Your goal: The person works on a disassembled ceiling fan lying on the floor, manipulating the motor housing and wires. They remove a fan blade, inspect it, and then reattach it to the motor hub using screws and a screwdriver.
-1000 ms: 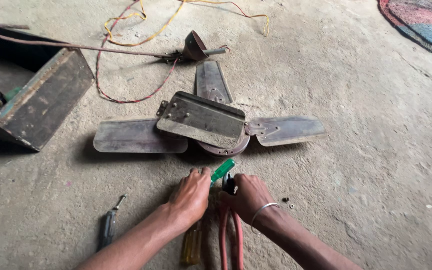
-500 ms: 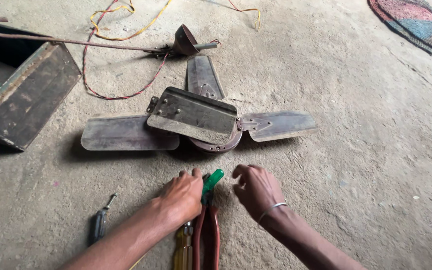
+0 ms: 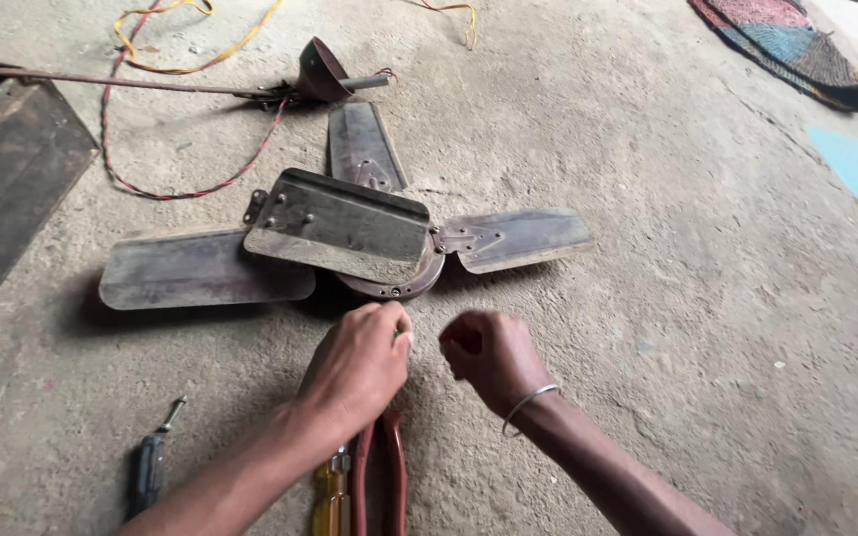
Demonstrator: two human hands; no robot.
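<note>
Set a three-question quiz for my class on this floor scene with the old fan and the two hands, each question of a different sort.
1. True or false: the left hand rests on a fan blade.
2. Multiple choice: the red-handled pliers lie (A) between the two forearms, (B) on the rug, (C) on the fan.
3. Fill in: the right hand wears a metal ____ at the wrist.

Key
1. False: it hovers over the floor, just in front of the fan hub.
2. A, beside a yellow-handled screwdriver.
3. Bangle.
</note>
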